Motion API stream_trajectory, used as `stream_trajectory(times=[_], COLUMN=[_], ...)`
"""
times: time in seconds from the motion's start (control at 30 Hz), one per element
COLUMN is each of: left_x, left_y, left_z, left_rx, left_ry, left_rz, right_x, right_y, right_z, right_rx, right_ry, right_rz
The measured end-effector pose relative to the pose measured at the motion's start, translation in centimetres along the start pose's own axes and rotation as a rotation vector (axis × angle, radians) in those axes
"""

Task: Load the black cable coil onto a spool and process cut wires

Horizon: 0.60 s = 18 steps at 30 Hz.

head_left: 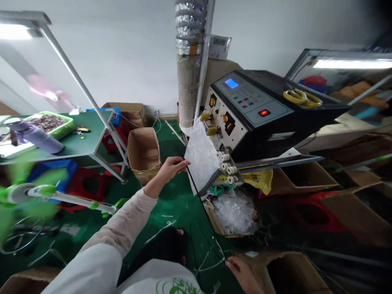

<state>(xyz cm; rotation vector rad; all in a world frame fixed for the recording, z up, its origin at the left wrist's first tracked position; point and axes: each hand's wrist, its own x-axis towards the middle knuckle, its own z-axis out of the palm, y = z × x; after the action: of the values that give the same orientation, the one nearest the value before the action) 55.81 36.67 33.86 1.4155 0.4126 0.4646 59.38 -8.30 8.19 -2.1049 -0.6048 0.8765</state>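
Note:
My left hand [169, 169] reaches forward and pinches the corner of a clear plastic bag [200, 157] that hangs at the front of a black-and-beige machine [251, 114]. A thin dark wire [208, 220] runs from the bag's edge down towards my right hand [241, 274]. That hand sits low by a cardboard box [290, 273], fingers curled as if on the wire. The machine shows a blue screen, a lit red switch and white rollers [228, 167] beside the bag.
Yellow scissors [301, 97] lie on the machine top. A box of clear plastic scrap [234, 214] stands under the rollers. An open carton [143, 153], a green table [76, 139] with a green tray, a foil duct [190, 61] and red stools surround the green floor.

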Motion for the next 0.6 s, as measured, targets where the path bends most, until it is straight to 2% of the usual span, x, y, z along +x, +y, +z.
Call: stream_trajectory(times=[0.07, 0.1, 0.17, 0.23, 0.3, 0.37, 0.43, 0.5, 0.53, 0.6], left_x=[-0.5, -0.7, -0.6, -0.2, 0.8, 2.1, 3.7, 5.8, 7.0, 10.1], left_y=[-0.5, -0.9, -1.8, -2.9, -4.1, -5.2, -6.4, -8.1, -9.3, -12.4], left_z=[-0.2, -0.3, -0.4, -0.7, -1.2, -2.0, -3.1, -4.6, -5.6, -8.4], left_rx=[0.0, -0.005, -0.009, -0.002, 0.011, 0.018, 0.019, 0.007, 0.005, 0.067], left_ry=[-0.01, -0.013, -0.029, -0.062, -0.102, -0.127, -0.133, -0.143, -0.142, -0.07], left_rz=[-0.039, -0.058, -0.092, -0.116, -0.137, -0.15, -0.166, -0.196, -0.22, -0.299], right_x=[0.7, 1.5, 4.0, 7.4, 11.3, 15.4, 19.2, 22.3, 23.5, 25.2], right_y=[0.2, -0.7, -4.4, -10.6, -17.9, -24.9, -30.2, -33.1, -33.6, -32.8], right_z=[0.4, 0.6, 1.0, 1.5, 2.1, 2.9, 3.9, 5.1, 5.6, 6.3], right_rx=[-0.03, -0.049, -0.078, -0.075, -0.027, 0.063, 0.138, 0.137, 0.112, 0.048], right_ry=[-0.024, -0.018, 0.032, 0.107, 0.147, 0.132, 0.107, 0.085, 0.078, 0.07], right_rz=[-0.005, -0.029, -0.121, -0.253, -0.382, -0.459, -0.471, -0.431, -0.401, -0.325])
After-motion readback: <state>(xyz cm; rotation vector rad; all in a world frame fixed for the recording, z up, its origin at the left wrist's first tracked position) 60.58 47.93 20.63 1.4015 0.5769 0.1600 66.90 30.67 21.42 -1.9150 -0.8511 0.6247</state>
